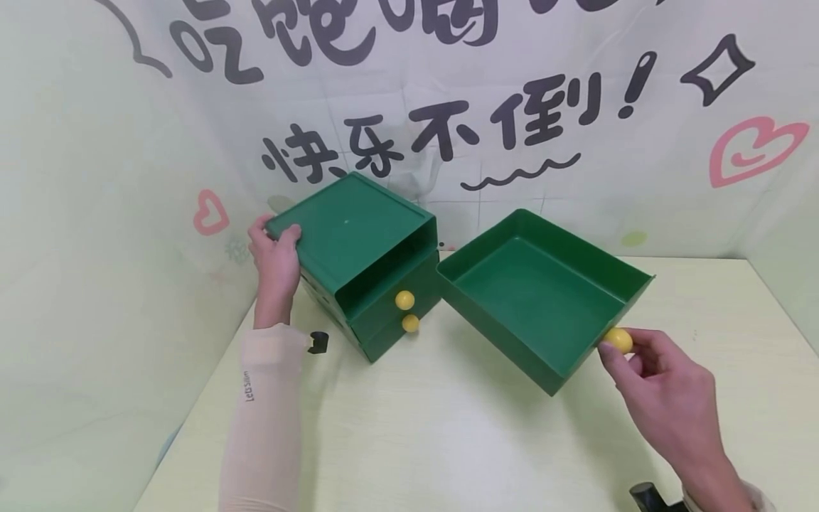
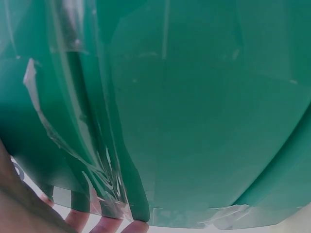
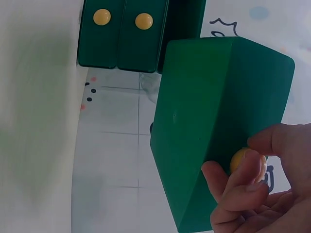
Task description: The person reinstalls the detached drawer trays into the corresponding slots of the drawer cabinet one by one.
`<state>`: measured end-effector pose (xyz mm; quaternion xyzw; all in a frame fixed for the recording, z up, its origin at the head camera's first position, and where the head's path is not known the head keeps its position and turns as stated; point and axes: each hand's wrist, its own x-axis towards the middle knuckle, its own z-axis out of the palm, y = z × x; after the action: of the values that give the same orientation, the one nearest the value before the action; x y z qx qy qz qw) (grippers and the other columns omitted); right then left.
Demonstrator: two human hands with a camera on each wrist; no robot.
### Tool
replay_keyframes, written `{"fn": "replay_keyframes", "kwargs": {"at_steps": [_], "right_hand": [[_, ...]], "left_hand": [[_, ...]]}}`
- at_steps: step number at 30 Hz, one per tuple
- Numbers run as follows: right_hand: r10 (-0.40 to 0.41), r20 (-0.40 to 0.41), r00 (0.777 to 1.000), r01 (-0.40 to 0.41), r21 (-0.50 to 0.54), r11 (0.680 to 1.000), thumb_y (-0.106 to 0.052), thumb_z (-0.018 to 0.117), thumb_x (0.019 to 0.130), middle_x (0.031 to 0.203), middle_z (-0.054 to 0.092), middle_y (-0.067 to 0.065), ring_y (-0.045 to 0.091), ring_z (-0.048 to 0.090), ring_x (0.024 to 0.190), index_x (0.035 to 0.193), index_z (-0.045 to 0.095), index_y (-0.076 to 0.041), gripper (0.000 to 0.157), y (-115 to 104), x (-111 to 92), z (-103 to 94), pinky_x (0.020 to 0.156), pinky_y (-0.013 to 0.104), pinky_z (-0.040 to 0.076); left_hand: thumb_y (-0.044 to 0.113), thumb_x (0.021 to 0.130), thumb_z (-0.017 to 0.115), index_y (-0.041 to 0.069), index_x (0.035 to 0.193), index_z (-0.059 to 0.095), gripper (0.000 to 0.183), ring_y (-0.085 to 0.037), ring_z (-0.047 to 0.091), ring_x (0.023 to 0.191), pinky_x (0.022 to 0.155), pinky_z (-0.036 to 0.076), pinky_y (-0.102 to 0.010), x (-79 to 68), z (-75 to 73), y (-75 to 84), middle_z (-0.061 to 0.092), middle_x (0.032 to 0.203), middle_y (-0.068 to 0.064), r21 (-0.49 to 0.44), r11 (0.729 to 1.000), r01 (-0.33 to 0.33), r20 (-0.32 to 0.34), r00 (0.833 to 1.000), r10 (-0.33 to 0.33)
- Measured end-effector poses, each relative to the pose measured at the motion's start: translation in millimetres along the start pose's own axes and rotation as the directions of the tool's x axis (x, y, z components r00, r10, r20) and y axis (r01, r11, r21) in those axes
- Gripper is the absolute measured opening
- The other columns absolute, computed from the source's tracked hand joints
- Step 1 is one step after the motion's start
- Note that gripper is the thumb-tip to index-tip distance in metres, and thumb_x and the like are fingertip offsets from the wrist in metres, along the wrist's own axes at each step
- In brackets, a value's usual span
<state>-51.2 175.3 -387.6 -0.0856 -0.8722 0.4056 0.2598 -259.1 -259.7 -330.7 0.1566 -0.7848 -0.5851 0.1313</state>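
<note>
A small green drawer cabinet (image 1: 348, 231) stands at an angle on the table, its top slot open and two lower drawers in place with yellow knobs (image 1: 404, 300). My left hand (image 1: 276, 263) grips its rear left corner, the thumb on top; in the left wrist view, fingertips (image 2: 109, 224) show along the edge of its green wall. Out to the right, my right hand (image 1: 668, 391) pinches the yellow knob (image 1: 618, 340) of a pulled-out green drawer (image 1: 531, 291). Nothing is visible inside this drawer, which is held tilted above the table, apart from the cabinet.
The pale table (image 1: 416, 441) runs under both arms. A white printed backdrop (image 1: 486, 206) with dark lettering closes off the rear, and another pale sheet (image 1: 115, 249) hangs at the left. Clear tape (image 2: 109, 170) is stuck to the cabinet in the left wrist view.
</note>
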Motion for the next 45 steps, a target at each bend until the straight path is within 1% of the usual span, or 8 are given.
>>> {"fn": "replay_keyframes", "kwargs": {"at_steps": [7, 12, 20, 31, 38, 45], "right_hand": [[-0.035, 0.022, 0.999, 0.035, 0.018, 0.999, -0.016, 0.077, 0.087, 0.064, 0.055, -0.01, 0.001, 0.047, 0.056, 0.102, 0.071, -0.01, 0.018, -1.0, -2.3, 5.0, 0.052, 0.017, 0.037], [-0.051, 0.035, 0.998, 0.049, 0.036, 0.998, -0.015, 0.078, 0.086, 0.065, 0.056, -0.011, 0.001, 0.049, 0.057, 0.103, 0.071, -0.011, 0.019, -3.1, -4.6, 9.1, 0.052, 0.016, 0.037], [-0.1, 0.046, 0.994, 0.097, 0.058, 0.994, -0.012, 0.079, 0.084, 0.065, 0.056, -0.009, 0.001, 0.049, 0.057, 0.103, 0.071, -0.011, 0.02, -11.8, -8.6, 16.5, 0.052, 0.016, 0.037], [-0.138, 0.067, 0.988, 0.132, 0.085, 0.988, -0.011, 0.079, 0.084, 0.065, 0.056, -0.007, 0.002, 0.049, 0.057, 0.101, 0.071, -0.014, 0.02, -23.4, -15.7, 24.7, 0.05, 0.016, 0.037], [-0.15, 0.074, 0.986, 0.141, 0.113, 0.983, -0.009, 0.08, 0.082, 0.064, 0.055, -0.007, 0.002, 0.048, 0.056, 0.099, 0.07, -0.015, 0.02, -29.4, -21.6, 33.7, 0.049, 0.015, 0.037], [-0.175, 0.082, 0.981, 0.161, 0.153, 0.975, -0.006, 0.081, 0.081, 0.062, 0.053, -0.008, 0.002, 0.047, 0.055, 0.098, 0.07, -0.015, 0.023, -33.1, -26.2, 40.9, 0.047, 0.015, 0.036]], "left_hand": [[0.043, 0.1, 0.044, 0.027, 0.149, 0.02, 0.057, -0.025, 0.031, 0.135, 0.116, 0.03, -0.037, 0.1, 0.3, -0.9, 0.019, 0.153, -0.009, -0.007, 1.0, -0.004, 0.005, 1.0, 0.004], [0.044, 0.1, 0.045, 0.029, 0.15, 0.02, 0.057, -0.025, 0.03, 0.136, 0.116, 0.03, -0.038, 0.1, 0.4, -0.8, 0.019, 0.153, -0.009, -0.008, 1.0, 0.005, 0.003, 1.0, -0.005], [0.045, 0.1, 0.044, 0.03, 0.149, 0.02, 0.056, -0.025, 0.028, 0.136, 0.116, 0.029, -0.038, 0.0, 0.0, 0.7, 0.018, 0.154, -0.008, -0.005, 1.0, 0.006, 0.009, 1.0, -0.006], [0.047, 0.1, 0.044, 0.031, 0.149, 0.019, 0.057, -0.025, 0.028, 0.136, 0.115, 0.03, -0.039, 0.6, -0.3, -0.5, 0.019, 0.154, -0.008, -0.003, 1.0, 0.017, 0.011, 1.0, -0.017], [0.046, 0.1, 0.045, 0.029, 0.149, 0.02, 0.057, -0.026, 0.028, 0.136, 0.116, 0.029, -0.04, -0.6, -0.5, -1.0, 0.02, 0.153, -0.008, 0.002, 1.0, 0.003, 0.007, 1.0, -0.003], [0.044, 0.1, 0.045, 0.029, 0.149, 0.021, 0.057, -0.026, 0.027, 0.136, 0.115, 0.029, -0.039, 0.8, -0.9, -1.6, 0.02, 0.153, -0.008, 0.011, 1.0, -0.008, -0.004, 1.0, 0.008]]}}
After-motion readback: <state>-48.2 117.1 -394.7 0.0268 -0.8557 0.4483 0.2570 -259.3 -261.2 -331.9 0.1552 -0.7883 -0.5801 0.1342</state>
